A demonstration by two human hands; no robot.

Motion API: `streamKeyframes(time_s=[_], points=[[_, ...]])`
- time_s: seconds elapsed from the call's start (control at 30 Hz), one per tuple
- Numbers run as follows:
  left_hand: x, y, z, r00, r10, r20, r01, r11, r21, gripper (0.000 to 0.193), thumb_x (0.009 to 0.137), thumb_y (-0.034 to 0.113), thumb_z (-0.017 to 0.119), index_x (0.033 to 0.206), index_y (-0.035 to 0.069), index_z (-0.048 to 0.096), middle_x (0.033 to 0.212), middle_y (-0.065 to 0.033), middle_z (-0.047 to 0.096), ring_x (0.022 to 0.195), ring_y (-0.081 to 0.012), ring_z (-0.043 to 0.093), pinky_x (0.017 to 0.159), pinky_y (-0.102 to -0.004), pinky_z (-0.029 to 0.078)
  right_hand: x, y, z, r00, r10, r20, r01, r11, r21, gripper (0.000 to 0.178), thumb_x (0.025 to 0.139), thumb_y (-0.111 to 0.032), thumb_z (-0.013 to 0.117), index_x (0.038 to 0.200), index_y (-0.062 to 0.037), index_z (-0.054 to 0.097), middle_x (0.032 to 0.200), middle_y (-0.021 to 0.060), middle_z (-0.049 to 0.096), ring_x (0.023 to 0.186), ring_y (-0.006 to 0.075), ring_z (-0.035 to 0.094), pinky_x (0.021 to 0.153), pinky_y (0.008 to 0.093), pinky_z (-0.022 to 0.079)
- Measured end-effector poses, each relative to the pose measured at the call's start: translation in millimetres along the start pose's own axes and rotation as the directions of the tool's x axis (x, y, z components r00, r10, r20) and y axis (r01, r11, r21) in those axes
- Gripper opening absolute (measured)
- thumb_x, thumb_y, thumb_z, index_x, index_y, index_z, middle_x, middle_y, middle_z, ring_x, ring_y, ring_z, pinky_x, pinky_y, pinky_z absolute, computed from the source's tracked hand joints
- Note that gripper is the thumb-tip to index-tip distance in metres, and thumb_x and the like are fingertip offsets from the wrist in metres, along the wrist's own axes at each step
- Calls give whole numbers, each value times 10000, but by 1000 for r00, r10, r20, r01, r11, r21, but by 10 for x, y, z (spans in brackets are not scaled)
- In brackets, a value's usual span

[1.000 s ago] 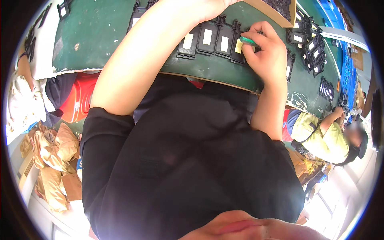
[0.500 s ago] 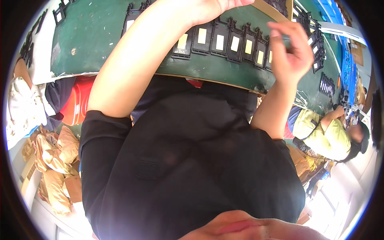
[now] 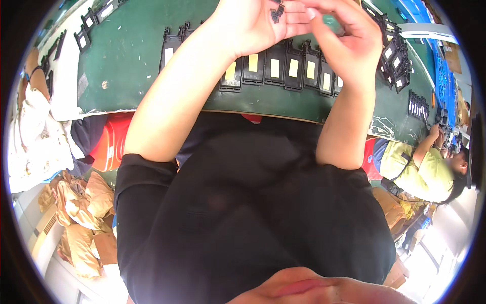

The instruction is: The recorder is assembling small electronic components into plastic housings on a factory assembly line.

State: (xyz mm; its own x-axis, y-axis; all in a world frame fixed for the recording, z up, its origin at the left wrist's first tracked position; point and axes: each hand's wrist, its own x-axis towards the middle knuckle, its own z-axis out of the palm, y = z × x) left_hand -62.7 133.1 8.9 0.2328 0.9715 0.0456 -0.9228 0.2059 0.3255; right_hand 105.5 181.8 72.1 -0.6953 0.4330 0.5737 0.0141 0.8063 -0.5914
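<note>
Left hand (image 3: 260,26): open, small black plastic pieces (image 3: 276,14) on palm
Right hand (image 3: 349,38): half-curled, grip unclear
Black rectangular plastic plates (image 3: 275,77) between forearms (image 3: 169,101): seven, worktop's (image 3: 121,71) near edge

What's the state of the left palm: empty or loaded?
Loaded: small black pieces lie on the upturned palm of the left hand, its fingers extended.

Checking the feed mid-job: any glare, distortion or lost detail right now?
Head view: fisheye bends the flat green tabletop's near edge, corners black; head view: white glare washes out both lower sides, hazing the black cloth shirt at lower left; head view: small black plastic pieces in the bare left hand lack clear detail.
</note>
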Motion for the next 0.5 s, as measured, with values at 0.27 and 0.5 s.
streamKeyframes(time_s=[0.27,0.5], points=[[7,-50,-40,998,-47,43,49,998,-45,637,1070,465,342,1196,-106,596,1050,-159,686,969,-249,661,970,-371,521,-73,75,48,992,5,127,9,994,-109,351,708,104,708,1032,-19,761,989,106,688,836,249,710,738,307,578],[19,-1,-109,990,-80,115,85,996,-36,638,1072,464,339,1198,-107,594,1065,-170,687,985,-260,671,977,-399,524,-94,113,102,994,-61,85,72,989,-131,321,711,111,742,1004,-16,759,971,102,691,887,261,726,762,325,587]])
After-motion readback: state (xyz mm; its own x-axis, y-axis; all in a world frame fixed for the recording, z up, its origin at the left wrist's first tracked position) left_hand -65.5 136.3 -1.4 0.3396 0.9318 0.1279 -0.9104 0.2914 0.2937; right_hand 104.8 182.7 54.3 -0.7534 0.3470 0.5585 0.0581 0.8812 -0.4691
